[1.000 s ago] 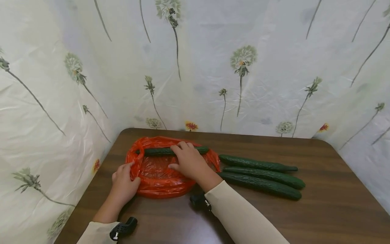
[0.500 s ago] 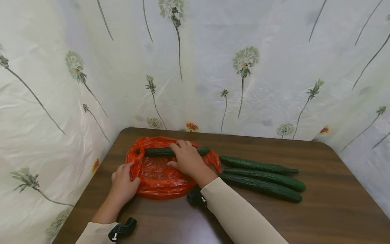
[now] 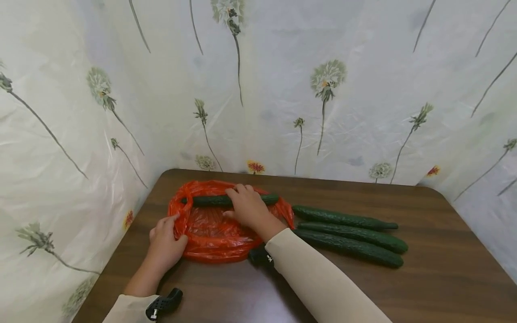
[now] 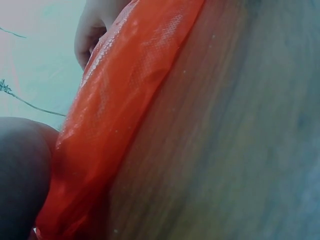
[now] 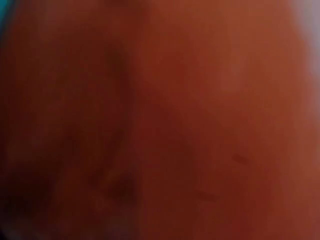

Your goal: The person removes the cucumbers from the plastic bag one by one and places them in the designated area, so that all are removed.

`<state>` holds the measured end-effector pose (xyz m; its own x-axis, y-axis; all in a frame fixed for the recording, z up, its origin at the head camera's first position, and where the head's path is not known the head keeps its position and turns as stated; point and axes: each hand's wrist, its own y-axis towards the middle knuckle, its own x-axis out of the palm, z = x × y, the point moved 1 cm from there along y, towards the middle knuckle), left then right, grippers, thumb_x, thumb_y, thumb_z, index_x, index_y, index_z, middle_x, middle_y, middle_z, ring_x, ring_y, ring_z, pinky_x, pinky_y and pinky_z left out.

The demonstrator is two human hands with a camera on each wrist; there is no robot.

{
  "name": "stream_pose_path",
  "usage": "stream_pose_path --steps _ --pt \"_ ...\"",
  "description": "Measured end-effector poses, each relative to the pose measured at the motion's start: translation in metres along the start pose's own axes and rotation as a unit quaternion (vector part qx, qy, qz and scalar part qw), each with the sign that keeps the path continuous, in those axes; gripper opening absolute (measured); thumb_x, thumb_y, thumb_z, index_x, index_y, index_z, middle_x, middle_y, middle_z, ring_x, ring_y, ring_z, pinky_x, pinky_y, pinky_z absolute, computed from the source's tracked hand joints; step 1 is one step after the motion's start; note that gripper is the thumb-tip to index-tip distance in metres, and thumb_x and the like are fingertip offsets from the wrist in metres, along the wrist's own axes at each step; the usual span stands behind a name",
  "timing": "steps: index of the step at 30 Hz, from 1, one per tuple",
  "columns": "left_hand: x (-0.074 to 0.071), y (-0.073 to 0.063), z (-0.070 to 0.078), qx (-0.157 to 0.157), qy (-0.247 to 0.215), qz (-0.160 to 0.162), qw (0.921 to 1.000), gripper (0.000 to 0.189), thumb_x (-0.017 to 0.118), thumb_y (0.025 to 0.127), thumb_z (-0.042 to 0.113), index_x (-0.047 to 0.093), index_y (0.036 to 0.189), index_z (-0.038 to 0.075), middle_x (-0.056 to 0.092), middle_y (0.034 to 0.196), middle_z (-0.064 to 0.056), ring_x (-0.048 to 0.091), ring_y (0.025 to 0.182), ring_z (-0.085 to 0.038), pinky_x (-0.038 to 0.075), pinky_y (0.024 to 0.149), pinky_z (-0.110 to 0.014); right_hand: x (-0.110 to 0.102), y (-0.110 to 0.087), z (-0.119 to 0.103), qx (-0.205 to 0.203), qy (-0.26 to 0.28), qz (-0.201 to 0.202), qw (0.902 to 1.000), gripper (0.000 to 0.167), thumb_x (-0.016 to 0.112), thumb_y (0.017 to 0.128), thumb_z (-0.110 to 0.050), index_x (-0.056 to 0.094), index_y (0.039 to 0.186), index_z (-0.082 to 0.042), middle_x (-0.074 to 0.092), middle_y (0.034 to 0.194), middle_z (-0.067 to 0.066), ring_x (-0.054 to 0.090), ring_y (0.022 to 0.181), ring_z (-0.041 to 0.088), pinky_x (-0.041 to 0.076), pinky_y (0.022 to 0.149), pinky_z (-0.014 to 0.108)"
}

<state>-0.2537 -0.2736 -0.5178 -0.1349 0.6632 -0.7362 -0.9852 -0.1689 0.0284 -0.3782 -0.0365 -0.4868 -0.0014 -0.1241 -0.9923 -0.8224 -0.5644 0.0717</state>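
Note:
A red plastic bag [image 3: 220,251] lies with its mouth spread on the table, left of the middle in the head view. Inside it, along the far side, rests a dark green cucumber [image 3: 210,201]. My right hand [image 3: 251,210] reaches over the bag and grips this cucumber from above, hiding its middle. At the bag's left rim my left hand [image 3: 165,241] holds the plastic between thumb and fingers. The left wrist view shows the bag's side [image 4: 120,95] close up against the wood. Blurred red fills the right wrist view, with no clear detail.
Three more cucumbers [image 3: 355,233] lie side by side on the brown wooden table [image 3: 444,269], just right of the bag. Behind and to the left hangs a pale sheet [image 3: 266,89] with dandelion prints. Black wrist mounts [image 3: 163,304] sit at both cuffs.
The right hand and forearm have shifted very slightly left and away over the bag. The left hand, the bag and the cucumbers show no clear movement; the head view has shifted a little.

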Motion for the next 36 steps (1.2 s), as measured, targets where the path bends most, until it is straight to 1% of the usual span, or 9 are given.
stream_pose_path --steps 5,9,13,17,20,21,24,30,36 --pt "0.002 -0.001 -0.003 -0.010 -0.001 -0.003 0.9999 0.066 0.060 0.094 0.017 0.042 0.155 0.001 0.033 0.157 -0.027 0.024 0.140 -0.052 0.031 0.111 -0.066 0.009 0.004 0.002 0.005 -0.009 -0.013 0.9999 0.070 0.067 0.095 -0.059 0.051 0.152 -0.023 0.054 0.148 0.005 0.051 0.133 0.029 0.048 0.110 0.049" --pt "0.000 0.000 -0.001 -0.010 0.001 0.004 0.9999 0.066 0.060 0.094 0.016 0.041 0.156 0.001 0.033 0.157 -0.027 0.024 0.141 -0.052 0.031 0.111 -0.066 0.004 0.008 -0.001 0.008 -0.002 -0.021 0.9998 0.064 0.069 0.097 -0.052 0.053 0.151 -0.023 0.055 0.146 0.006 0.052 0.132 0.030 0.049 0.109 0.050" --pt "-0.002 0.001 0.000 -0.011 0.006 0.003 0.9999 0.066 0.060 0.094 0.016 0.041 0.156 0.001 0.033 0.157 -0.027 0.024 0.141 -0.053 0.031 0.112 -0.068 -0.002 0.009 -0.003 0.014 -0.006 -0.026 0.9995 0.054 0.069 0.100 -0.040 0.055 0.149 -0.023 0.056 0.144 0.006 0.053 0.130 0.030 0.050 0.106 0.050" --pt "-0.001 0.002 -0.001 -0.009 0.006 0.001 0.9999 0.066 0.060 0.094 0.016 0.041 0.155 0.000 0.033 0.157 -0.027 0.024 0.141 -0.053 0.030 0.112 -0.067 -0.001 0.009 -0.004 0.019 -0.003 -0.017 0.9997 0.038 0.062 0.106 -0.022 0.058 0.144 -0.023 0.059 0.138 0.006 0.054 0.124 0.030 0.050 0.104 0.051" --pt "0.000 0.003 -0.003 -0.012 0.006 -0.002 0.9999 0.065 0.060 0.095 0.016 0.041 0.155 0.000 0.033 0.157 -0.027 0.024 0.141 -0.053 0.030 0.112 -0.067 0.002 0.009 -0.005 0.017 -0.001 -0.013 0.9998 0.035 0.056 0.107 -0.013 0.058 0.141 -0.023 0.059 0.136 0.006 0.054 0.121 0.029 0.050 0.103 0.050" --pt "0.001 0.003 -0.003 -0.012 0.005 -0.002 0.9999 0.065 0.060 0.095 0.016 0.041 0.155 0.001 0.033 0.157 -0.027 0.024 0.141 -0.053 0.030 0.112 -0.067 0.003 0.009 -0.005 0.016 -0.003 -0.013 0.9998 0.035 0.056 0.107 -0.011 0.058 0.140 -0.022 0.058 0.136 0.005 0.054 0.121 0.029 0.050 0.103 0.049" --pt "0.000 0.004 -0.003 -0.009 0.006 0.001 0.9999 0.064 0.060 0.095 0.016 0.042 0.154 0.000 0.033 0.157 -0.027 0.024 0.141 -0.053 0.031 0.112 -0.067 0.003 0.008 -0.006 0.010 -0.011 -0.014 0.9998 0.035 0.057 0.106 -0.009 0.057 0.139 -0.021 0.057 0.136 0.007 0.053 0.120 0.029 0.050 0.102 0.049" --pt "-0.001 0.003 -0.002 -0.009 0.005 -0.001 0.9999 0.064 0.060 0.095 0.017 0.042 0.154 0.000 0.033 0.156 -0.028 0.024 0.142 -0.053 0.031 0.112 -0.068 0.003 0.005 -0.009 -0.004 -0.027 -0.023 0.9994 0.032 0.056 0.107 -0.010 0.053 0.138 -0.018 0.053 0.137 0.011 0.050 0.120 0.032 0.049 0.102 0.051" --pt "0.001 0.002 -0.002 -0.013 0.004 0.000 0.9999 0.064 0.059 0.094 0.016 0.042 0.154 0.001 0.033 0.157 -0.027 0.024 0.141 -0.052 0.031 0.112 -0.067 0.005 -0.001 -0.008 -0.018 -0.037 -0.003 0.9992 0.029 0.056 0.107 -0.010 0.053 0.134 -0.018 0.053 0.130 0.010 0.048 0.111 0.029 0.046 0.091 0.046"
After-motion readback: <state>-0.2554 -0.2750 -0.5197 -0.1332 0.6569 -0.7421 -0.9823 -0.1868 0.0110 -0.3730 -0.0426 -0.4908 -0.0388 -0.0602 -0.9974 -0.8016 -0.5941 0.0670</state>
